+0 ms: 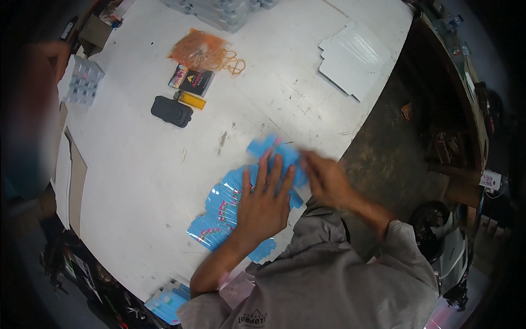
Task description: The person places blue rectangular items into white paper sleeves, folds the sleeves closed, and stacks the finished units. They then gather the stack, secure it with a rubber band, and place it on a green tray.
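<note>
A fanned row of glossy blue die-cut card blanks (211, 219) with small red and pink print lies near the table's front edge. My left hand (263, 211) rests flat over them, fingers stretched and apart. Past its fingertips, a blue card blank (256, 147) is smeared by motion. My right hand (331, 183), also blurred, has its fingers closed at the right edge of that blank. My left hand covers part of the fan, so how the blanks overlap there is hidden.
On the white table (263, 82) lie an orange bag of rubber bands (197, 49), a small dark box (192, 80), a yellow lighter (190, 100) and a black case (171, 111). White die-cut sheets (353, 60) sit far right. More blue blanks (167, 303) are at lower left.
</note>
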Available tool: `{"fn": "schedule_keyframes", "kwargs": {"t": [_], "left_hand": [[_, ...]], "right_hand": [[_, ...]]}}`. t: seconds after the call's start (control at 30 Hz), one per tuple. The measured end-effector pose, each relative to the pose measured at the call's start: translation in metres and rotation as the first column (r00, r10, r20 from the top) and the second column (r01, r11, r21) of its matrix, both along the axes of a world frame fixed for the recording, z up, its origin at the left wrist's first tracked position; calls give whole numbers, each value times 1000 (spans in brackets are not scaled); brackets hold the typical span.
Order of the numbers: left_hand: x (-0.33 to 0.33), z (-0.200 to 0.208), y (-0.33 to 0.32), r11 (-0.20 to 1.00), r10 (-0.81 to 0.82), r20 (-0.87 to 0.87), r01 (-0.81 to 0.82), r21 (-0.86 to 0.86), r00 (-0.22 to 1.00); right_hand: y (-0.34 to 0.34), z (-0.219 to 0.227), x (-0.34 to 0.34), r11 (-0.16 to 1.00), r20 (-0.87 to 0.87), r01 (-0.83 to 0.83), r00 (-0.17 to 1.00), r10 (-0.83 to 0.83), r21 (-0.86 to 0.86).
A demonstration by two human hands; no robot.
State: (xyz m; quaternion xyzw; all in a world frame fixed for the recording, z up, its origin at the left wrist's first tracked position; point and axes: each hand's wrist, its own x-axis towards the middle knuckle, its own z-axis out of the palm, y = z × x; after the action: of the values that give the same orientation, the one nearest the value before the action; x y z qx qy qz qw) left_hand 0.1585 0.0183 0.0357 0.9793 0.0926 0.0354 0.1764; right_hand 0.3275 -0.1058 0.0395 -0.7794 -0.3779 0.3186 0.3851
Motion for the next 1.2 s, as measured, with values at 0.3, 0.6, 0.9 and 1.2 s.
{"fn": "schedule_keyframes", "kwargs": {"t": [0.3,0.6,0.9,1.2], "left_hand": [[4,6,7,974,-68,-37,58,-218,997],[5,-11,6,987,-42,24,46,-157,999],[4,1,5,982,-61,-10,58,-182,998],[-1,-12,1,984,-44,-33,38,-172,998]], "right_hand": [[22,-40,158,984,946,94,274,-175,155],[14,-26,39,986,619,-115,786,17,119],[27,-24,106,972,932,185,306,-197,144],[12,-29,62,997,766,-67,643,6,48]]}}
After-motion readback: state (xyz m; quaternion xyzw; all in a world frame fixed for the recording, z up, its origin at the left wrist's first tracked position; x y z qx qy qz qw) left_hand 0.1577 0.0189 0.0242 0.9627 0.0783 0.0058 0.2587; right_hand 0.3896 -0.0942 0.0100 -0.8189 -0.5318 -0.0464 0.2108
